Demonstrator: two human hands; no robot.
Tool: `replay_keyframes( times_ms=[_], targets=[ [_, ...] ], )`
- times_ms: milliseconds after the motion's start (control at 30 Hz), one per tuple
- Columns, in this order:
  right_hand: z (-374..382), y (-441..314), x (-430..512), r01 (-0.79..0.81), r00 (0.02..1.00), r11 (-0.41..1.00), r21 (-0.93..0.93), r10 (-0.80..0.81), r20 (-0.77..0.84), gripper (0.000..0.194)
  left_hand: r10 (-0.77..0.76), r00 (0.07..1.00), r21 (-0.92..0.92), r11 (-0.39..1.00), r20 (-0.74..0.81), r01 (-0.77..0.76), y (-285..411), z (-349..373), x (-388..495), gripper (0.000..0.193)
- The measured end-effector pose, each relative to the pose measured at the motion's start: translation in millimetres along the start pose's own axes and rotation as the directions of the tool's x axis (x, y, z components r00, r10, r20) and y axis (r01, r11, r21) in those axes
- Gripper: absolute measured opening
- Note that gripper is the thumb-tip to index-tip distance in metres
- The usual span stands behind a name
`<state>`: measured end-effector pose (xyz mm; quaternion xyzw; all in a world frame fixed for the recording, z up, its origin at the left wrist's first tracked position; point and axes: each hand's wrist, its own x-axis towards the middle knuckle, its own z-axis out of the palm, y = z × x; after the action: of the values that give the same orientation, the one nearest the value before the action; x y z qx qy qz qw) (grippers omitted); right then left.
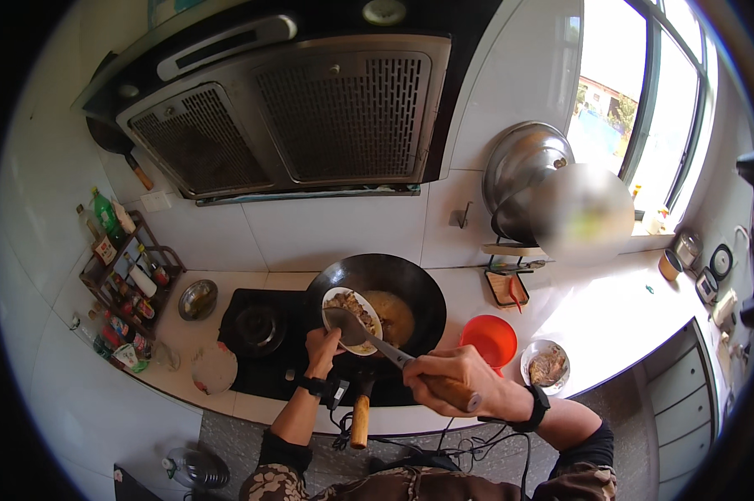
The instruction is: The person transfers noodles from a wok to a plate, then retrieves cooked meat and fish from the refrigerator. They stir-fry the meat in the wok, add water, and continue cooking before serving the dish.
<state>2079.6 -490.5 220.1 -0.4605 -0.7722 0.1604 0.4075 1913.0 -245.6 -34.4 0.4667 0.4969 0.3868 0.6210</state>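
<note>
My left hand grips the near left edge of a white oval plate, tilted over the wok. Cooked brown pieces of food lie on the plate. In my right hand is the wooden handle of a metal wok spatula. Its blade rests over the plate's near left part, close to my left fingers, and hides some of the food. Beneath them a black wok holds brown liquid. The wok's wooden handle points towards me.
A red plastic bowl and a plate of meat stand to the right. Left are a gas burner, a metal bowl, a floral plate and a bottle rack. A range hood hangs above. Cables dangle near me.
</note>
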Motion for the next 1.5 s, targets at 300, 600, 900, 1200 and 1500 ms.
replay_keyframes(
  times_ms=[300,600,900,1200,1500],
  targets=[
    [9.8,4.1,-40.1,-0.053,0.997,0.99,-0.134,0.045,-0.057,0.022,0.067,0.994,0.079,0.995,-0.09,-0.06,5.8,21.4,-9.6,0.031],
    [-31.6,36.4,-66.5,-0.306,0.703,0.753,0.582,0.591,-0.395,0.011,-0.037,0.999,-0.118,0.992,0.015,0.038,25.7,27.7,-6.0,0.035],
    [-100.4,60.0,-39.6,-0.428,0.623,0.716,0.552,0.676,-0.393,0.024,0.049,0.998,-0.029,0.998,0.025,-0.048,31.6,21.2,-10.4,0.032],
    [-102.7,101.6,-53.8,-0.473,0.575,0.642,0.603,0.744,-0.341,0.025,0.092,0.996,-0.038,0.995,-0.022,-0.093,22.3,9.4,-16.5,0.037],
    [-78.0,92.8,-56.0,-0.499,0.552,0.591,0.634,0.78,-0.294,0.041,0.442,0.885,0.387,0.848,-0.143,-0.361,7.7,28.3,-5.8,0.036]
  ],
)
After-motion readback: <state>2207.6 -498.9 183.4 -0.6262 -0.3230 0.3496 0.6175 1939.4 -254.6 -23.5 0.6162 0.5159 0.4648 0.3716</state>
